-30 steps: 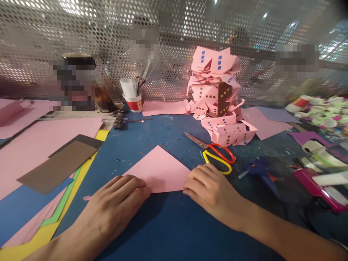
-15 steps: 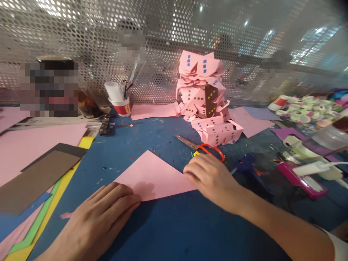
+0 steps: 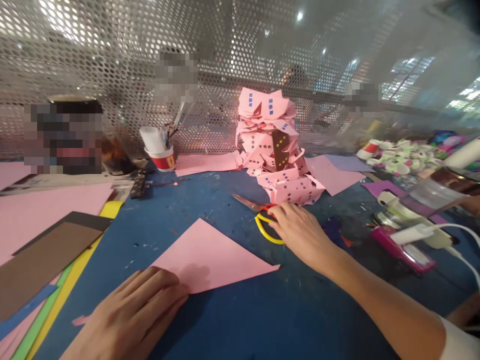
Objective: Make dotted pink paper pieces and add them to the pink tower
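A sheet of pink paper, folded into a triangle, lies on the blue tabletop with its peak pointing away from me. My left hand presses over its left corner, fingers together and thumb along the near edge; that corner is hidden. Beyond the paper's right tip are scissors with one red and one yellow handle, blades pointing left. My right hand has its fingers closed on the red handle, which they partly cover. The scissors still lie on the table.
Behind the scissors stands a tall pink paper model with coloured squares. A cup of brushes is at the back. Coloured sheets lie left. A blue glue gun, magenta power strip with white cables and paper curls are right.
My right hand has left the paper's right corner and moved over to the scissors' red handle. My left hand stays on the paper. The view has shifted slightly.
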The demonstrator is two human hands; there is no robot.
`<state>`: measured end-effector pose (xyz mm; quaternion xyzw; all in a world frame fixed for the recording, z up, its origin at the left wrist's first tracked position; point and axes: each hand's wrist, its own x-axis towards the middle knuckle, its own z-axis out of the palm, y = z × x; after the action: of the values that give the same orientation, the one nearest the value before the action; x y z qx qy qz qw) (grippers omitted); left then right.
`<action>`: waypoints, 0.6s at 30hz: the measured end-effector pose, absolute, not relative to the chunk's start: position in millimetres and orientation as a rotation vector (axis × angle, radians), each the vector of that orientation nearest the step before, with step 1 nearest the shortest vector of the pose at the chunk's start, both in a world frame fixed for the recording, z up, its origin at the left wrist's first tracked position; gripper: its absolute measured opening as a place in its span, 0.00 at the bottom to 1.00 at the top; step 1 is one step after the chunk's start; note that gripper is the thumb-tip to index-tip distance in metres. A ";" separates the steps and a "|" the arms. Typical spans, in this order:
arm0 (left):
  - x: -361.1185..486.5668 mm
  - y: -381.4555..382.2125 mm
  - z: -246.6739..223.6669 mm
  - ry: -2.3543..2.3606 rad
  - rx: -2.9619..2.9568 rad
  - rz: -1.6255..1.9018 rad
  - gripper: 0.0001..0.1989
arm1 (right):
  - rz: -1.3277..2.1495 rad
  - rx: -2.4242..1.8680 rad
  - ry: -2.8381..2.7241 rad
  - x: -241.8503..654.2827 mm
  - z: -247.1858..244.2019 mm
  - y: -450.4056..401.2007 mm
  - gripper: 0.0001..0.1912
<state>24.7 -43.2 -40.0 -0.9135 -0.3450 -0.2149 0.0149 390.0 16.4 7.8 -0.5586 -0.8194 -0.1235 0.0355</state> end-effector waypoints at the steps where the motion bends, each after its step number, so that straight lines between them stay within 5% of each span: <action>1: 24.4 -43.8 -41.0 -1.086 -2.846 -0.651 0.12 | -0.372 -1.694 -2.503 388.1 6.4 19.2 0.09; 6: 29.4 -43.1 -39.7 -1.084 -2.822 -0.716 0.10 | -0.265 -1.515 -2.367 372.0 11.2 16.2 0.06; 12: 40.5 -45.2 -24.7 -1.159 -2.855 -0.774 0.09 | 0.358 -0.946 -2.477 345.8 24.9 -23.7 0.07; 18: 37.3 -46.8 -27.5 -1.179 -2.855 -0.774 0.08 | 0.309 -0.935 -2.620 339.2 21.9 -33.2 0.05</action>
<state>37.3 -46.8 -27.5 -0.8963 -0.3702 -0.2430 -0.0216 339.2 -33.2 21.9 -0.3293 -0.9224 0.1087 0.1704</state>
